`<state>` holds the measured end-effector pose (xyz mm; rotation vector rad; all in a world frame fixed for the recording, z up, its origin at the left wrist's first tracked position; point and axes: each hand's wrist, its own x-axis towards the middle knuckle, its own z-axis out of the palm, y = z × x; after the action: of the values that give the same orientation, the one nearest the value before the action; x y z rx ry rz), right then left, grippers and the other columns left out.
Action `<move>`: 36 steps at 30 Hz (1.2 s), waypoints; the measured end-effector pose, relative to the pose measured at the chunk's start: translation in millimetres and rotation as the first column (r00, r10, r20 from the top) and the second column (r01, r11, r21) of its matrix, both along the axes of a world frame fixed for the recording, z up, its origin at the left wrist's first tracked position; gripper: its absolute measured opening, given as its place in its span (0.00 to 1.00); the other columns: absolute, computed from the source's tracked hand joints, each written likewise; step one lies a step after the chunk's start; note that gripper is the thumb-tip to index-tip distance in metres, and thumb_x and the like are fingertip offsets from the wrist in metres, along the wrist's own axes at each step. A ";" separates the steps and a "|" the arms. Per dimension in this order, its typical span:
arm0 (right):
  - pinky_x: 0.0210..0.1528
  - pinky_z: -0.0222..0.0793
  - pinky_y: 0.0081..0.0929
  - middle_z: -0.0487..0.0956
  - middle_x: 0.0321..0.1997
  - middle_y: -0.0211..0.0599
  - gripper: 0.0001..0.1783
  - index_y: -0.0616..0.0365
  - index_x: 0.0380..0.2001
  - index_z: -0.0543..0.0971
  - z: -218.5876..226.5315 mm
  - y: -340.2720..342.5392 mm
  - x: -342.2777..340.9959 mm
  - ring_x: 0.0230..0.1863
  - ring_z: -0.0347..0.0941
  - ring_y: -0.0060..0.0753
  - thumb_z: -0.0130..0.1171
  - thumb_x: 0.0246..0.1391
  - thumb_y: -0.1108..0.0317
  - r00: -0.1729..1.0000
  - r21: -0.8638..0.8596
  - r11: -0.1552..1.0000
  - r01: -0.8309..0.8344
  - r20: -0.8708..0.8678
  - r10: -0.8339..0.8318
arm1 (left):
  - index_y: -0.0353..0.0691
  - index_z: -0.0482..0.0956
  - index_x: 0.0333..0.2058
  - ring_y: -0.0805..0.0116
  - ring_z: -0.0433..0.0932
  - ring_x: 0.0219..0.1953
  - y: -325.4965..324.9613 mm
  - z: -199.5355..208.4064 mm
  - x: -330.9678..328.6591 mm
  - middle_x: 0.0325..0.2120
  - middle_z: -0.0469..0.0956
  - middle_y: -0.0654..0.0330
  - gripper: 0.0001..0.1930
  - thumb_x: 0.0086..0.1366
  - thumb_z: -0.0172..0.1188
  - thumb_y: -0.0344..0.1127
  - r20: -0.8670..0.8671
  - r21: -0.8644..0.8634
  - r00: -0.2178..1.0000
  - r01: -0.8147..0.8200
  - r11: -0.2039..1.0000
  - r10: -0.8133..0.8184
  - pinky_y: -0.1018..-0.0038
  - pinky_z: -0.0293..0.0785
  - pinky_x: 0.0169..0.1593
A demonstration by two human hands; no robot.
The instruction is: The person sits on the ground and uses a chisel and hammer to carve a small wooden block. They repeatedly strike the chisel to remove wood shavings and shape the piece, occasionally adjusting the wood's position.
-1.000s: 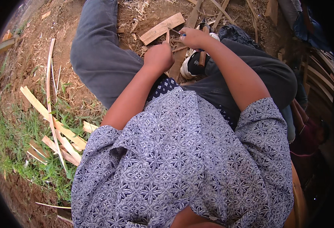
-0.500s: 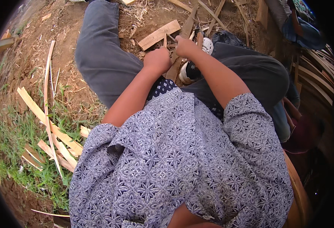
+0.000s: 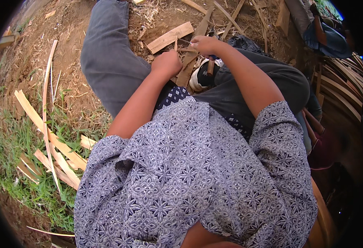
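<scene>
Between my knees, my left hand is closed around a thin wooden stick, whose pale end stands up past the fingers. Just to the right and a little farther off, my right hand is closed on a knife-like tool with a slim metal blade. The blade points left toward the stick; whether they touch I cannot tell. Most of the tool's grip is hidden by the fingers. Below my right hand, a short brown wooden piece shows in front of my shoe.
A flat pale board lies on the soil beyond my hands, with a longer plank beneath them. Long wood strips lie on grass at left. Other people sit at right, near stacked curved slats.
My right hand has drawn rightward, away from my left, and more of the blade shows. My left hand has shifted slightly left and nearer, keeping hold of the stick.
</scene>
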<state>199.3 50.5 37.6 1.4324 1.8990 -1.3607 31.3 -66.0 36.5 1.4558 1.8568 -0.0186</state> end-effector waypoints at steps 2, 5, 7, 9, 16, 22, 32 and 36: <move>0.19 0.71 0.37 0.79 0.20 0.40 0.25 0.61 0.64 0.70 -5.0 0.8 -1.8 0.15 0.76 0.35 0.50 0.70 0.58 1.000 0.024 1.000 -0.012 0.006 0.012 | 0.32 0.81 0.46 0.40 0.83 0.50 -0.3 3.7 1.2 0.46 0.83 0.37 0.17 0.65 0.52 0.37 -0.004 -0.001 1.000 0.022 1.000 -0.022 0.51 0.78 0.53; 0.20 0.72 0.38 0.80 0.20 0.41 0.24 0.60 0.62 0.72 -14.5 3.4 -4.7 0.16 0.77 0.38 0.50 0.70 0.59 1.000 0.056 0.998 -0.012 0.018 0.011 | 0.32 0.81 0.46 0.40 0.83 0.49 -2.7 5.0 0.6 0.45 0.83 0.37 0.17 0.65 0.51 0.37 -0.002 0.009 1.000 0.030 1.000 -0.030 0.50 0.78 0.53; 0.18 0.69 0.35 0.77 0.18 0.39 0.24 0.60 0.64 0.70 -19.1 3.3 -12.5 0.14 0.73 0.34 0.49 0.71 0.59 0.999 0.053 0.999 -0.013 0.046 0.010 | 0.33 0.81 0.45 0.40 0.83 0.49 -3.5 5.7 1.2 0.45 0.83 0.38 0.17 0.65 0.51 0.37 -0.004 0.009 0.999 0.033 0.999 -0.033 0.50 0.78 0.53; 0.17 0.68 0.35 0.76 0.18 0.39 0.25 0.59 0.65 0.69 -22.6 3.3 -15.0 0.12 0.71 0.32 0.49 0.71 0.59 0.998 0.043 0.999 0.009 0.055 -0.011 | 0.32 0.81 0.45 0.40 0.83 0.49 -5.1 7.5 1.2 0.45 0.83 0.38 0.17 0.66 0.51 0.37 -0.015 -0.004 0.999 0.042 0.999 -0.042 0.50 0.78 0.53; 0.25 0.75 0.36 0.82 0.23 0.47 0.25 0.57 0.64 0.73 -17.3 6.4 2.1 0.19 0.80 0.36 0.51 0.70 0.56 1.000 0.062 0.998 0.003 0.019 -0.005 | 0.31 0.81 0.44 0.38 0.83 0.47 -7.2 8.5 -2.2 0.43 0.83 0.36 0.17 0.66 0.50 0.38 0.029 0.045 0.999 0.017 0.999 -0.019 0.49 0.78 0.52; 0.18 0.70 0.34 0.75 0.20 0.36 0.27 0.57 0.67 0.68 4.1 12.6 3.3 0.16 0.71 0.30 0.49 0.72 0.56 0.997 -0.034 0.997 -0.068 0.024 0.069 | 0.31 0.81 0.43 0.38 0.83 0.47 -7.8 7.2 -0.3 0.42 0.83 0.35 0.17 0.66 0.50 0.38 0.043 0.052 0.999 0.002 0.999 -0.004 0.48 0.78 0.52; 0.28 0.79 0.42 0.84 0.22 0.47 0.23 0.61 0.59 0.76 6.9 2.6 -15.7 0.25 0.84 0.44 0.45 0.70 0.59 0.978 0.086 0.982 -0.170 0.136 0.158 | 0.31 0.81 0.44 0.38 0.83 0.47 -6.5 5.3 -0.9 0.42 0.83 0.35 0.18 0.67 0.49 0.39 0.017 0.044 0.999 0.037 0.998 -0.038 0.48 0.77 0.53; 0.20 0.72 0.38 0.79 0.21 0.43 0.23 0.58 0.63 0.70 -27.1 7.2 -20.8 0.15 0.75 0.38 0.47 0.71 0.59 0.973 0.068 0.988 -0.137 0.197 0.121 | 0.31 0.80 0.44 0.38 0.83 0.48 -4.5 6.0 -0.7 0.43 0.83 0.35 0.18 0.67 0.49 0.38 0.020 0.046 0.999 0.044 0.998 -0.045 0.49 0.77 0.53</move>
<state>178.5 57.7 10.5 1.3963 1.9034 -1.0561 30.6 -70.4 42.4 1.5231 1.8187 0.0177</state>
